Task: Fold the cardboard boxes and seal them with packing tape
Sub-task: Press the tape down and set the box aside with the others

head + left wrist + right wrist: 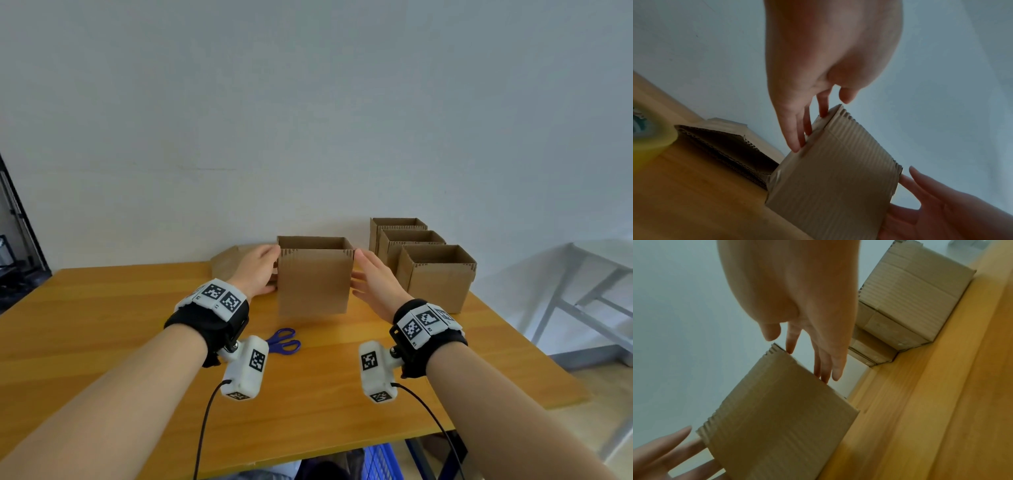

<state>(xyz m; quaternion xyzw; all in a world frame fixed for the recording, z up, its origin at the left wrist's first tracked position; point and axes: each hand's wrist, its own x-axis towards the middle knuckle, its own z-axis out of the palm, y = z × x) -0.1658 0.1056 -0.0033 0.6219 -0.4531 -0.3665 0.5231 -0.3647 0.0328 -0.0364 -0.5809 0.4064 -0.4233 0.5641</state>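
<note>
an open-topped cardboard box stands near the bench's far edge, left hand and right hand pressing its sides with straight fingers. only the left wrist view shows a yellowish tape roll.

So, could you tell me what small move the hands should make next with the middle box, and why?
Probably carry the box to the right and set it beside the three open boxes. Both the left hand and right hand press its sides with straight fingers, and tape already shows at its bottom corner.
</note>
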